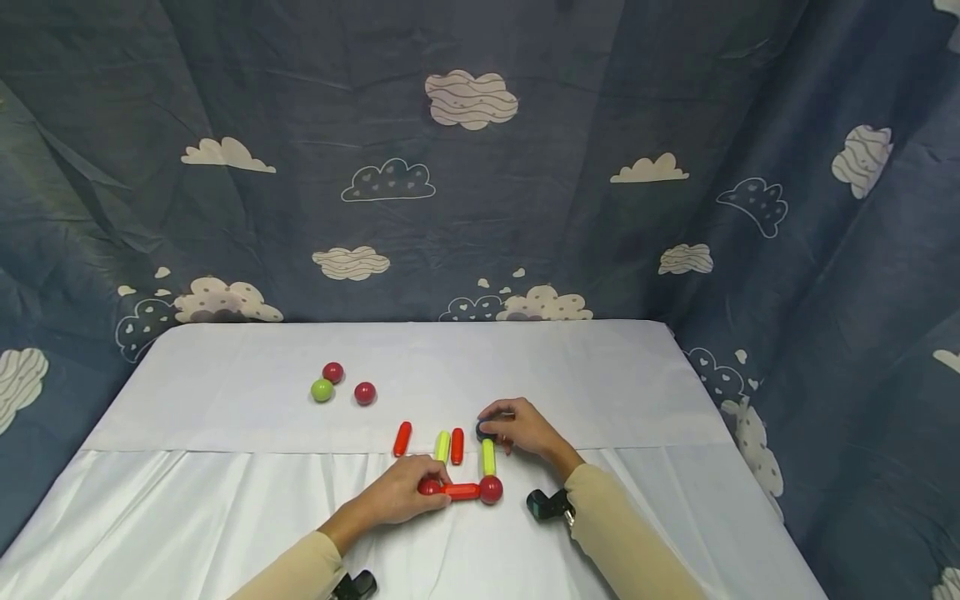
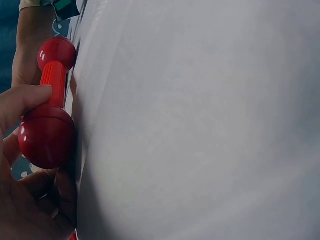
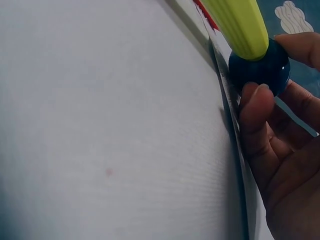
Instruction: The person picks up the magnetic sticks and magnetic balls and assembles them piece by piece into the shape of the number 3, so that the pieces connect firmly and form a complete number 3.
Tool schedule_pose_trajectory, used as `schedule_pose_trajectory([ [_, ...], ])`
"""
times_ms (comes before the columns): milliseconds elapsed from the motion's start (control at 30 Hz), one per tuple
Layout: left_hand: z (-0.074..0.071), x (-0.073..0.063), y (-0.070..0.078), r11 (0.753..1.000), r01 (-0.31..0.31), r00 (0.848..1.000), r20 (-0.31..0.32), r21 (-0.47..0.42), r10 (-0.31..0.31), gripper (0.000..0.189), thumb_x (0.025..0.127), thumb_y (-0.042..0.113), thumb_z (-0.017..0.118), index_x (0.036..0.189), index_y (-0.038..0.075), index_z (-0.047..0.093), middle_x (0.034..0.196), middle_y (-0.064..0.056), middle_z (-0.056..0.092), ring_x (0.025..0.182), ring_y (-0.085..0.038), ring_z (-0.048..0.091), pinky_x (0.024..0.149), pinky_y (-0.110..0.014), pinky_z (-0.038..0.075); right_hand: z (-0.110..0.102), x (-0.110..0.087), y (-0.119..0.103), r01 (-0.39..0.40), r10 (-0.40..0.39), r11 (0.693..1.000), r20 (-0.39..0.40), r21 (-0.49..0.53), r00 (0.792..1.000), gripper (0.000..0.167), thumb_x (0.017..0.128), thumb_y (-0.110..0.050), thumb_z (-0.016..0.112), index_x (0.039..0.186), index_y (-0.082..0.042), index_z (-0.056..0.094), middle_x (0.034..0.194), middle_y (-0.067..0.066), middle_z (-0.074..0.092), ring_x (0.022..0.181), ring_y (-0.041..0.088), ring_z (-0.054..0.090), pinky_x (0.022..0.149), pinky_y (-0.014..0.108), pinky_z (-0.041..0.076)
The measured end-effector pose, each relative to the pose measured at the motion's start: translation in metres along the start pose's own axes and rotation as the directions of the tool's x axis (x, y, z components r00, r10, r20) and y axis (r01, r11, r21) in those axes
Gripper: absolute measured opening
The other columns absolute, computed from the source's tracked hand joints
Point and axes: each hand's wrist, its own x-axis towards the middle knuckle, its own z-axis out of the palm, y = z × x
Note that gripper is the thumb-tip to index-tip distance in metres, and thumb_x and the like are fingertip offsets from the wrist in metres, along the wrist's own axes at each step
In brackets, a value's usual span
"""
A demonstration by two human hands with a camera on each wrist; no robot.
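Note:
My left hand (image 1: 405,492) grips a red ball (image 2: 47,140) at the left end of a red rod (image 1: 462,492), with the thumb lying along the rod in the left wrist view. The rod's other end meets a second red ball (image 1: 491,490). From that ball a yellow-green rod (image 1: 489,457) runs away from the body to a dark blue ball (image 3: 265,67). My right hand (image 1: 521,425) pinches this blue ball between thumb and fingers. In the right wrist view the yellow-green rod's end meets the blue ball. Together the pieces form an L shape on the white cloth.
Beyond the left hand lie a red rod (image 1: 402,439), another yellow-green rod (image 1: 442,446) and one more red rod (image 1: 457,447). Farther back left are a green ball (image 1: 322,390) and two red balls (image 1: 365,393). A cloud-patterned curtain (image 1: 525,233) hangs behind the table.

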Motion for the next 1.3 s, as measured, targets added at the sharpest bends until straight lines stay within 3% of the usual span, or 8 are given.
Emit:
schedule_pose_trajectory([
  [233, -0.001, 0.001, 0.002, 1.000, -0.007, 1.000, -0.006, 0.005, 0.007, 0.011, 0.084, 0.025, 0.072, 0.090, 0.022, 0.064, 0.085, 0.011, 0.054, 0.084, -0.011, 0.047, 0.075, -0.031, 0.038, 0.000, 0.001, 0.005, 0.022, -0.022, 1.000, -0.012, -0.012, 1.000, 0.024, 0.088, -0.015, 0.069, 0.109, -0.003, 0.068, 0.090, 0.007, 0.067, 0.058, 0.016, 0.051, 0.052, 0.029, 0.046],
  [500, -0.003, 0.005, 0.003, 1.000, -0.010, 1.000, -0.010, 0.017, 0.010, 0.010, 0.084, 0.024, 0.072, 0.090, 0.021, 0.065, 0.084, 0.011, 0.053, 0.083, -0.010, 0.047, 0.073, -0.029, 0.037, -0.003, 0.001, -0.001, 0.033, -0.039, 0.994, -0.065, -0.100, 0.997, 0.023, 0.086, -0.017, 0.072, 0.107, -0.008, 0.069, 0.100, 0.005, 0.064, 0.062, 0.017, 0.053, 0.056, 0.030, 0.048],
  [700, -0.003, 0.003, 0.002, 1.000, 0.006, 1.000, -0.001, 0.001, -0.006, 0.010, 0.084, 0.024, 0.073, 0.090, 0.021, 0.065, 0.084, 0.011, 0.054, 0.083, -0.010, 0.047, 0.073, -0.029, 0.037, 0.002, 0.000, -0.006, 0.046, -0.067, 0.982, -0.112, -0.183, 0.991, 0.027, 0.083, -0.020, 0.076, 0.107, -0.011, 0.068, 0.093, 0.002, 0.060, 0.076, 0.017, 0.051, 0.066, 0.028, 0.044],
  [833, -0.004, 0.002, 0.001, 1.000, 0.017, 1.000, -0.001, 0.003, -0.017, 0.011, 0.084, 0.026, 0.073, 0.091, 0.022, 0.065, 0.084, 0.011, 0.054, 0.083, -0.010, 0.047, 0.073, -0.029, 0.038, 0.007, -0.001, -0.009, 0.085, -0.110, 0.971, -0.099, -0.226, 0.989, 0.033, 0.080, -0.022, 0.078, 0.109, -0.012, 0.066, 0.098, 0.001, 0.058, 0.088, 0.017, 0.052, 0.078, 0.033, 0.045],
  [1000, -0.003, 0.002, -0.001, 1.000, -0.008, 1.000, -0.016, 0.002, 0.008, 0.011, 0.083, 0.026, 0.073, 0.090, 0.022, 0.065, 0.084, 0.012, 0.054, 0.082, -0.009, 0.047, 0.073, -0.029, 0.037, 0.013, 0.000, -0.010, 0.117, -0.138, 0.942, -0.046, -0.314, 0.989, 0.038, 0.076, -0.027, 0.082, 0.108, -0.016, 0.065, 0.107, 0.002, 0.058, 0.099, 0.020, 0.053, 0.092, 0.044, 0.039],
  [1167, 0.001, 0.003, -0.003, 0.998, -0.058, 0.998, -0.038, 0.011, 0.059, 0.011, 0.082, 0.024, 0.074, 0.088, 0.021, 0.065, 0.081, 0.013, 0.054, 0.079, -0.007, 0.046, 0.072, -0.027, 0.037, 0.017, -0.001, -0.012, 0.148, -0.161, 0.891, 0.007, -0.429, 0.987, 0.045, 0.071, -0.032, 0.085, 0.107, -0.017, 0.064, 0.111, 0.003, 0.057, 0.106, 0.024, 0.050, 0.096, 0.048, 0.028],
  [1300, 0.002, 0.002, -0.003, 0.999, -0.050, 0.998, -0.038, 0.013, 0.050, 0.011, 0.082, 0.024, 0.074, 0.087, 0.022, 0.064, 0.081, 0.013, 0.053, 0.079, -0.007, 0.046, 0.071, -0.026, 0.036, 0.021, -0.001, -0.015, 0.161, -0.154, 0.855, 0.056, -0.493, 0.987, 0.052, 0.068, -0.040, 0.085, 0.110, -0.018, 0.064, 0.114, 0.003, 0.054, 0.109, 0.024, 0.047, 0.097, 0.049, 0.027],
])
